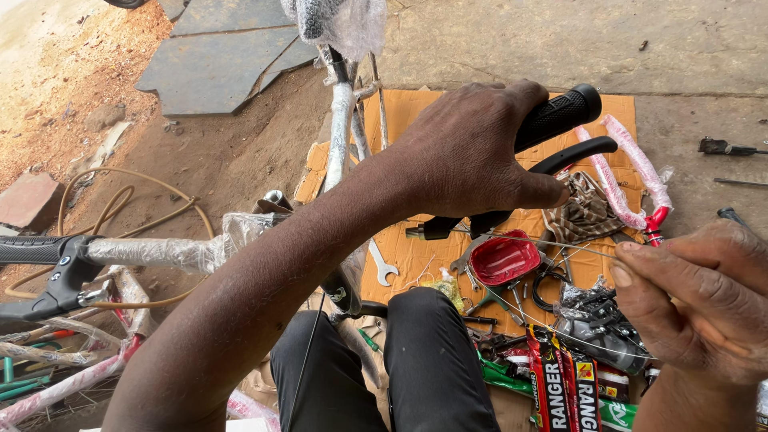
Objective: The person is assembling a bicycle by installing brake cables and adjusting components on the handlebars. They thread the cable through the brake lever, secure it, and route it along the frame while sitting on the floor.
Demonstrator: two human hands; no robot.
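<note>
bare dirt and a concrete slab make up the ground, with a flattened sheet of brown cardboard (416,108) spread over it as a work mat. across the front of the view runs a bicycle handlebar (160,252) still wrapped in clear plastic film. the left hand (472,152) is clenched over the right end of that bar, fingers curled around it just inboard of the black rubber grip (560,112), thumb pressing down toward the black brake lever (576,154) beneath. the right hand (704,300) sits low at the right edge, its thumb and fingertips pinched on a thin steel brake cable (552,240) that stretches leftward to the lever's underside.

on the cardboard below lie a small red plastic tray (504,258), an open-ended spanner (382,266), a crumpled checked cloth (584,212) and two pink-wrapped tubes (632,172). red and black sticker strips (560,384) lie near the person's dark-trousered knee (436,352). at far left the other black grip and lever (48,272) cross a coil of tan hose (120,200).
</note>
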